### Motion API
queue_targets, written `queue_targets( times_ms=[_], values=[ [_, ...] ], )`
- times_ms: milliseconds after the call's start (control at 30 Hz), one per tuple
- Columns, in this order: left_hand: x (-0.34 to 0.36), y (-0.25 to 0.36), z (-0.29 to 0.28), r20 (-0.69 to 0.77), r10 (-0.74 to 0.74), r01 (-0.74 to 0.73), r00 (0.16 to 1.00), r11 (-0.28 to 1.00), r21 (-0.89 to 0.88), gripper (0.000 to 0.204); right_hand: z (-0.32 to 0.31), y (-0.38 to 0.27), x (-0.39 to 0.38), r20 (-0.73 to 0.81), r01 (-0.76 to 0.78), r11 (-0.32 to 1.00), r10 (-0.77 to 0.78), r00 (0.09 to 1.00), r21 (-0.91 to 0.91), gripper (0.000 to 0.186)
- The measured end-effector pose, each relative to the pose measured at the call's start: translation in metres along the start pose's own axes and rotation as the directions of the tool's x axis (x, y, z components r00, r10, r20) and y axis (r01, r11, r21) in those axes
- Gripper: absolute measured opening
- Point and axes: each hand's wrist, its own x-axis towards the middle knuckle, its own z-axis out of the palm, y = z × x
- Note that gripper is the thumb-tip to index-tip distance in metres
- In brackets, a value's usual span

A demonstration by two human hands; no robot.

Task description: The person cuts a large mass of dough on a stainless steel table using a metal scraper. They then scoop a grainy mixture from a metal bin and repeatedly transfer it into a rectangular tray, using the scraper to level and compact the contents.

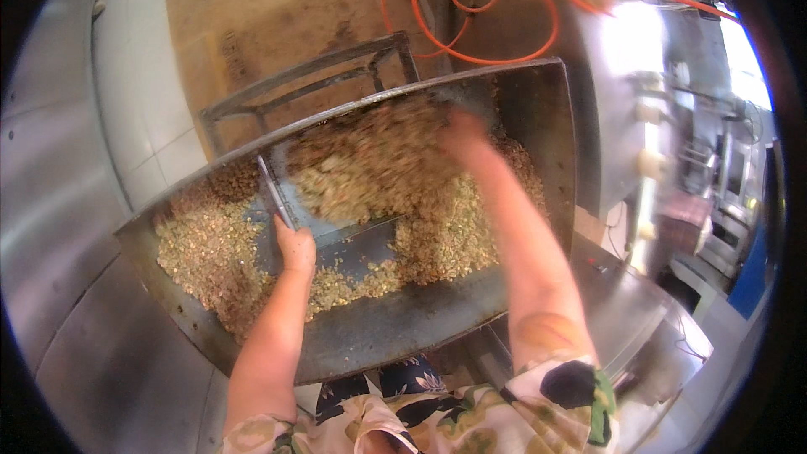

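Observation:
A large, dark metal trough (378,332) holds loose tan and brown bits (210,248), like flakes or chopped nuts. My left hand (296,245) is closed around the near end of a light metal edge, which seems to belong to a flat metal tray (311,220). Over this tray's bluish surface, a heap of the bits (370,160) is smeared by motion. My right hand (465,136) is at the heap's far right side, near the trough's far wall. Motion blur hides its fingers, so whether it grips the tray does not show.
Behind the trough stands a dark metal frame (311,76) on a brown, stained floor (277,0). An orange hose (551,29) lies coiled at the far right. Smooth metal panels (59,202) rise on the left, and a metal table (647,319) stands at right.

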Motion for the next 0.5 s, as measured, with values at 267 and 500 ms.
queue_targets(
  times_ms=[267, 500],
  values=[
    [-0.006, 0.0, -0.008, -0.019, -0.017, 0.02, 1.0, 0.985, 0.171, 0.065, 0.056, -0.074, -0.078, 0.013, 0.189, 0.981, -0.189, 0.982, -0.039, 0.047],
    [-0.054, 0.018, -0.023, 0.488, -0.014, -0.261, 0.873, 0.832, 0.49, 0.067, 0.043, -0.049, -0.147, -0.667, 0.537, 0.807, -0.261, 0.698, 0.246, 0.044]
  ],
)
